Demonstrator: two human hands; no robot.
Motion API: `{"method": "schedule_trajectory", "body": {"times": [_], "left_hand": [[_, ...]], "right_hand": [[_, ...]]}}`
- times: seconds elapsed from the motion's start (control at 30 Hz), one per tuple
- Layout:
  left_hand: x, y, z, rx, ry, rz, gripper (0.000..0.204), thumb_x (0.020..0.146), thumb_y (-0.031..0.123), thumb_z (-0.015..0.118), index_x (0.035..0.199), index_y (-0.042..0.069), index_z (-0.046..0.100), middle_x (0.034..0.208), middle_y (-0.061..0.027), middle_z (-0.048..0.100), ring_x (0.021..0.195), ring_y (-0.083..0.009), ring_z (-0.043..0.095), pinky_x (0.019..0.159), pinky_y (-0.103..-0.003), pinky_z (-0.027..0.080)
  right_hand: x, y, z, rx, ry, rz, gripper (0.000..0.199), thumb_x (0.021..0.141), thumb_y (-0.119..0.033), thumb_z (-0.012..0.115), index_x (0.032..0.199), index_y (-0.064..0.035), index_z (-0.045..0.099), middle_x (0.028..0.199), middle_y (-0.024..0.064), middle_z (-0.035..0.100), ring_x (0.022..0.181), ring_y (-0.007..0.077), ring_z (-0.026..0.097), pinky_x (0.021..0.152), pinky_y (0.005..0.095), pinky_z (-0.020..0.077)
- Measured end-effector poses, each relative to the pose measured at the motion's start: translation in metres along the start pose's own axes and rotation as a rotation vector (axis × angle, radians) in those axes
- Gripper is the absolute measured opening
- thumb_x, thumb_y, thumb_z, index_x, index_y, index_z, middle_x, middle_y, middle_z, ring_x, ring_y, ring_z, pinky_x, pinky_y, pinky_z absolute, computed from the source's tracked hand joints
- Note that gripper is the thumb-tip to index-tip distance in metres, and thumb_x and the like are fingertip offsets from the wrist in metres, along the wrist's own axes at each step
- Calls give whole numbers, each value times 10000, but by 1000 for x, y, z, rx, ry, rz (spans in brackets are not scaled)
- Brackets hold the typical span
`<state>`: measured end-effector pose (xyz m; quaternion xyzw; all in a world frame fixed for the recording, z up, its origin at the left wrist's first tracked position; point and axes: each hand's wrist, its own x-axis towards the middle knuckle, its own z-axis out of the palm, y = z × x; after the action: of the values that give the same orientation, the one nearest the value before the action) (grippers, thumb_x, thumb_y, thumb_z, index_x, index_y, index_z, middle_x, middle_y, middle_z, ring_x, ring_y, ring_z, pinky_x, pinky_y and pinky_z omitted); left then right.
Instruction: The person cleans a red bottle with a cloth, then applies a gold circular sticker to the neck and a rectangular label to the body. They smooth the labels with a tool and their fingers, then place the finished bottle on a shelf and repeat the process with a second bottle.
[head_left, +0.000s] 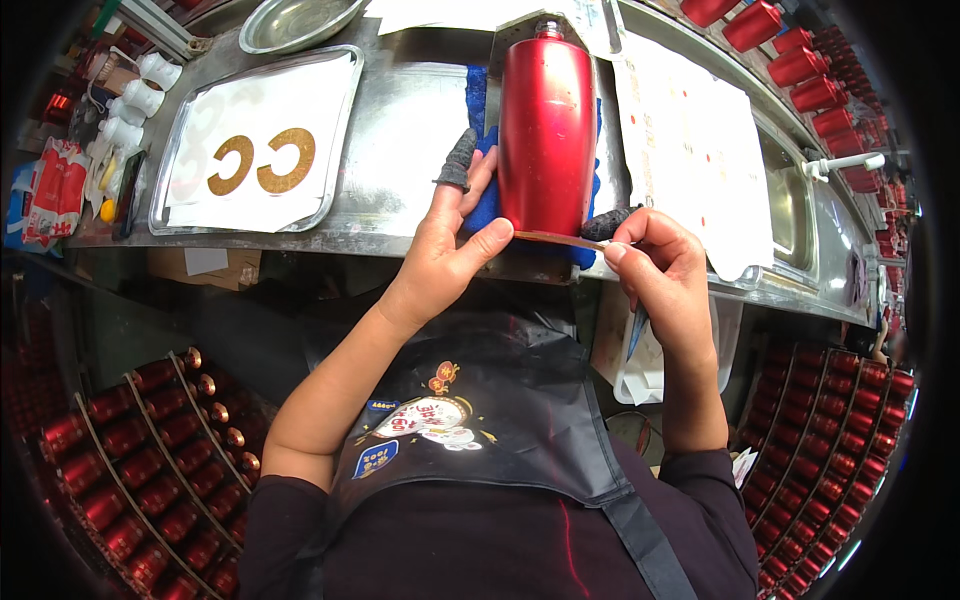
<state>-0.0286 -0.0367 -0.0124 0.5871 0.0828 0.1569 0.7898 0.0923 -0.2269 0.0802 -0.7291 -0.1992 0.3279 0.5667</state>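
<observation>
A glossy red bottle [546, 140] with a metal neck lies on a blue cloth [484, 205], its base toward me. My left hand [447, 240] steadies the bottle's left side, fingers along it and thumb at the base's left corner. A thin gold-brown curved strip [562, 239] spans the base edge. The strip's right end is pinched between thumb and forefinger of my right hand [662, 262], which also keeps a slim blue pointed tool [637, 332] tucked in the palm. Dark finger sleeves cover one finger of each hand.
On the left, a metal tray [352, 110] carries white sheets with two gold C-shaped decals [285, 160]. A metal bowl [295, 22] stands behind it. White sheets [690, 150] and a sink [790, 200] lie to the right. Racks of red bottles [140, 465] flank me below.
</observation>
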Motion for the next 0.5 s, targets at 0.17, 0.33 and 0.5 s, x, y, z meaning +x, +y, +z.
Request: {"method": "schedule_trajectory", "body": {"times": [0.17,0.33,0.5], "left_hand": [[2,-6,0,173,18,80,852,973,219,678,1568,-40,126,1610,-245,292,1520,-287,243,1211,-382,219],[2,-2,6,132,34,66,859,971,241,683,1566,-43,133,1602,-248,307,1511,-288,268,1216,-389,199],[1,-4,1,124,22,56,784,1003,169,610,1582,-8,112,1615,-229,289,1513,-271,261,1212,-386,210]], "right_hand": [[-2,-1,-3,57,-27,40,105,915,-71,670,850,-34,597,728,-49,568,630,-2,498,557,172,376],[1,10,-6,-21,17,-48,93,906,-73,641,838,-40,587,689,-51,533,572,7,462,504,176,347],[1,12,-4,12,17,-45,97,905,-79,642,835,-39,587,701,-51,531,586,12,462,520,180,347]]}}
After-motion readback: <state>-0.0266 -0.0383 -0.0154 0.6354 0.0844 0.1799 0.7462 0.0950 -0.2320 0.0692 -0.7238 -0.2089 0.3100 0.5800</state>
